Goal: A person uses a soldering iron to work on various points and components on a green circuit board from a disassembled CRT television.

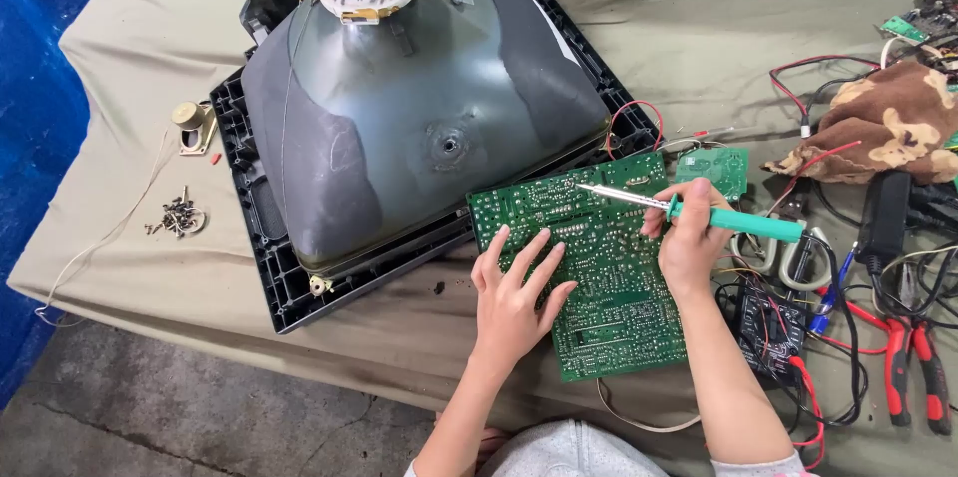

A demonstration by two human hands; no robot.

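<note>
A picture tube (399, 108) sits face down in its black frame (269, 277). Left of the tube lie screws (178, 219) and a small speaker (190, 123); right of it, red pliers (913, 362) (amid tangled wires) and a camouflage cloth (883, 123).

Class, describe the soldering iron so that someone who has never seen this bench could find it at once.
Start at the big grey picture tube, then drop to the green circuit board at its lower right. The right hand holds the soldering iron over it: the only tool with a teal handle and a thin silver tip.
</note>
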